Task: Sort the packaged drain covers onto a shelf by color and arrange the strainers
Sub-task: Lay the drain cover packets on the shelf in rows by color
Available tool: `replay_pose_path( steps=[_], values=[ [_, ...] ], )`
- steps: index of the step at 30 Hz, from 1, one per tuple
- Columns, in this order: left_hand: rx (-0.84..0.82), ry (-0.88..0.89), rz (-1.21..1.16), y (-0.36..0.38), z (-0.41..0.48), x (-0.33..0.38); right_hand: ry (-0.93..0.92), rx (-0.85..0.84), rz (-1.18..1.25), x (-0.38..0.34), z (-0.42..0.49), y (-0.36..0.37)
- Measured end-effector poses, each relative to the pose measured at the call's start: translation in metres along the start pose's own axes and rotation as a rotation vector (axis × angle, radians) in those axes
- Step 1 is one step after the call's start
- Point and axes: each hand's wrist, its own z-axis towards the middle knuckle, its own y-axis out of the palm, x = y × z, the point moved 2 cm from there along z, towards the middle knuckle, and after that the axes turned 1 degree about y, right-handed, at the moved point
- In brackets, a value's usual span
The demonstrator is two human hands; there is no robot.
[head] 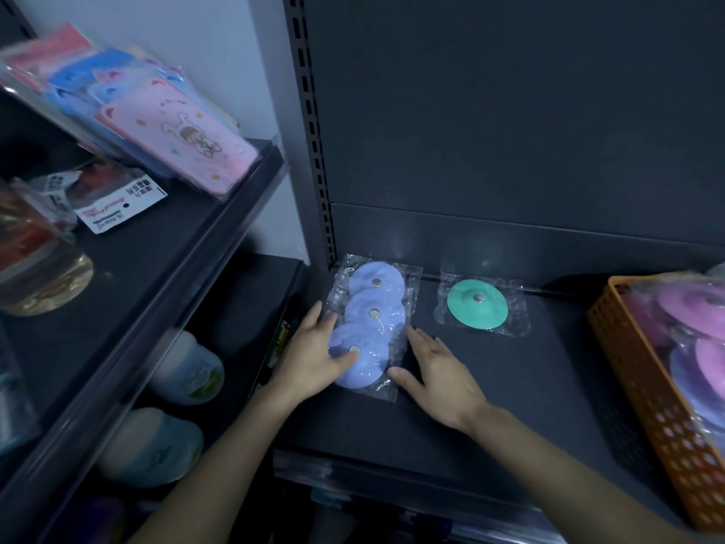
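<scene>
While both hands lie flat with fingers straight, the left hand rests on the near-left edge of the row of blue drain covers, its thumb on the closest disc. The right hand lies against the row's right edge, so the hands stand apart with the packets between them. The three covers are round, smooth, pale blue discs, each with a small metal stud at the centre. They overlap in crinkled clear plastic bags on the dark matte shelf. Just beyond the right hand lies a green drain cover in its own clear bag. Farther right stands an orange perforated plastic basket holding bagged pink and purple covers. Up and left of the left hand, a white card carries print too blurred to read.
</scene>
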Motion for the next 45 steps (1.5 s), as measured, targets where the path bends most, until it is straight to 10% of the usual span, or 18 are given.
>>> replay_pose_path(
  steps=[15,34,45],
  values=[
    [0.027,0.205,0.154,0.011,-0.005,0.031,0.093,0.091,0.086,0.015,-0.005,-0.017],
    [-0.137,0.562,-0.021,0.115,-0.004,0.259,0.151,0.633,-0.094,0.131,-0.151,-0.183],
    [-0.426,0.391,-0.268,0.182,-0.002,0.337,0.373,0.444,-0.022,0.245,-0.190,-0.196]
  ],
)
